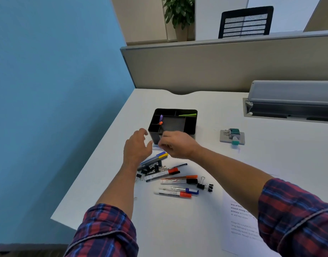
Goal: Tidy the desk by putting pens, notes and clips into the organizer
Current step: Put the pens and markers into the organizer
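Observation:
The black organizer [189, 125] stands on the white desk [224, 164], with a purple and an orange pen [161, 120] in a left slot and a green one [187, 115] at the back. My left hand [137, 147] hovers open just left of its front corner. My right hand [176, 144] is curled at the organizer's front wall, pinching something small and dark, seemingly a binder clip. Below the hands lie blue- and yellow-capped pens [156, 157], several markers [172, 180] and black binder clips [205, 185]; more clips [150, 168] sit beside my left wrist.
A printed sheet [239, 219] lies at the front right, partly under my right arm. A grey pad with a small teal thing [232, 136] sits right of the organizer. A grey cable tray [289, 104] and a beige partition [215, 67] close the back. The desk's left edge is near.

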Demonstrator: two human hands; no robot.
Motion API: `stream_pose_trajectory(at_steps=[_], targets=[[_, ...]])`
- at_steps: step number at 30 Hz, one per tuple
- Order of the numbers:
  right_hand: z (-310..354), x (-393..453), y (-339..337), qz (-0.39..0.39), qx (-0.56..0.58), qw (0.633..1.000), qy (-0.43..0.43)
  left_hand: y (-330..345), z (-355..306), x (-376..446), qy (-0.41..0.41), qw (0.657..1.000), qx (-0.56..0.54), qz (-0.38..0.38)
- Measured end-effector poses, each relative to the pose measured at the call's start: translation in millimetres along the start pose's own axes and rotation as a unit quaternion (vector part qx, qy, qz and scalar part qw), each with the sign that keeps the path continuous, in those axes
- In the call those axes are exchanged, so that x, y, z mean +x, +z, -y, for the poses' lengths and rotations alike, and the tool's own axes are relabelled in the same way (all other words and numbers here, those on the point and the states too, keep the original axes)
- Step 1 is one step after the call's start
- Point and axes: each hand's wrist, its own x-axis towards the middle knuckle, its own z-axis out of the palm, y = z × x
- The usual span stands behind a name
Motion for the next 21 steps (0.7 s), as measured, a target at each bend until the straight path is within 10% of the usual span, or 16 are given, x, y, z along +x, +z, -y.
stream_pose_trajectory(at_steps=[10, 21], targets=[[9, -36, 39, 0.271, -0.053, 0.955, 0.105, -2, 2, -29, -0.036, 0.969, 0.089, 0.229], [8, -41, 43, 0.241, -0.069, 0.958, 0.141, 23, -3, -51, 0.015, 0.969, 0.151, 0.194]])
